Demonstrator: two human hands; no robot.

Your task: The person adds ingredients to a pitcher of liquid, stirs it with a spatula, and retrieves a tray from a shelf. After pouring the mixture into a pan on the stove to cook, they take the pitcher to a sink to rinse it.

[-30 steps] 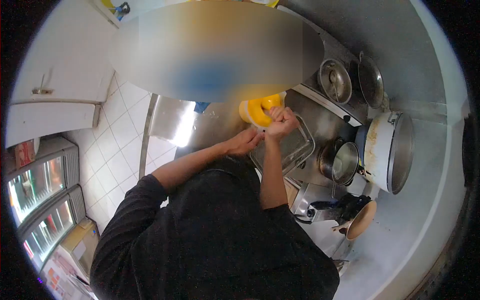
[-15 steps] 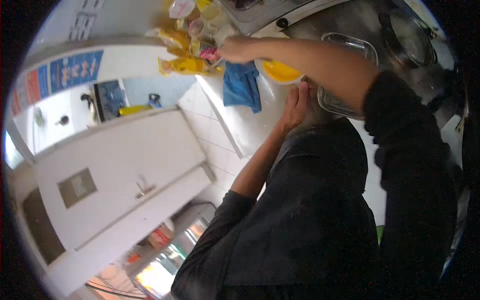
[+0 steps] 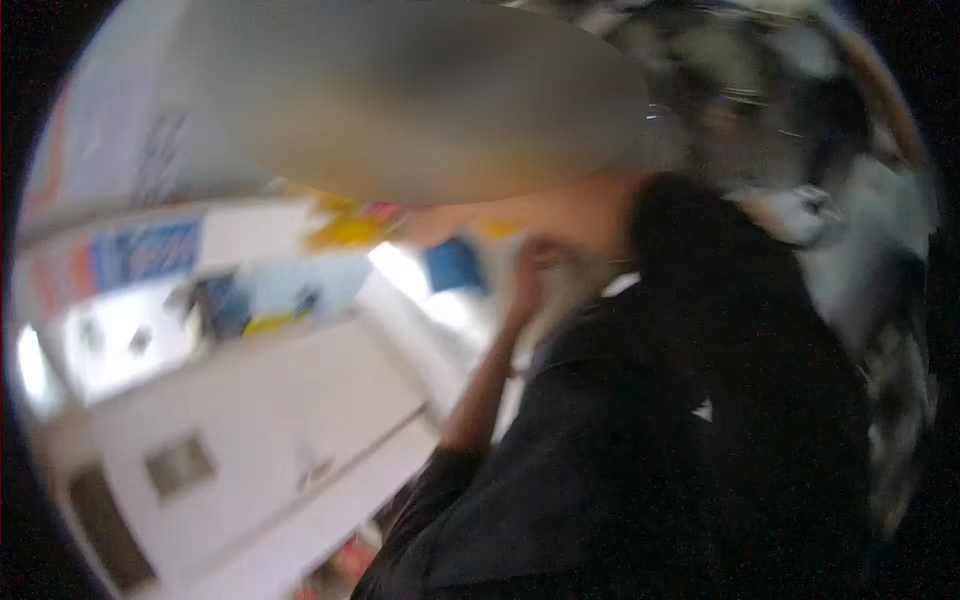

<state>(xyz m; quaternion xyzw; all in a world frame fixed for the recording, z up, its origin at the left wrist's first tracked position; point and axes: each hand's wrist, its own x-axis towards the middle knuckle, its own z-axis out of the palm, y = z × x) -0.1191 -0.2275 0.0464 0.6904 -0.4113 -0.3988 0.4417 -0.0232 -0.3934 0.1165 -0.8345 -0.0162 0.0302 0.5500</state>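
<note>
– Two bare hands in the head view, both smeared. Grip status?

– On the left hand (image 3: 538, 262), fingers look curled, but I can't tell whether they hold anything. The right hand (image 3: 428, 226) is partly hidden; can't tell wide, narrow or loaded.

– Where's the work?

– A yellow thing (image 3: 500, 229) sits just beside the left hand, close along the right forearm (image 3: 585, 212). Contact unclear, too blurred to name it. Some yellow items (image 3: 350, 230) are near the right hand, with a pink patch (image 3: 382, 211) next to them.

– Anything in the way?

– Blue cloth (image 3: 455, 264) on the counter (image 3: 440, 325), just under the reaching arm.

– So how to do it well?

– Reads as a reach across with the right. I'd carry that forearm high enough to clear the yellow thing and not drag the sleeve (image 3: 670, 235) over it. Left should stay low and steady beside it, ready to brace. Keep fingers off the cloth; snagging it could pull things along. Look at the target before closing on it.
</note>
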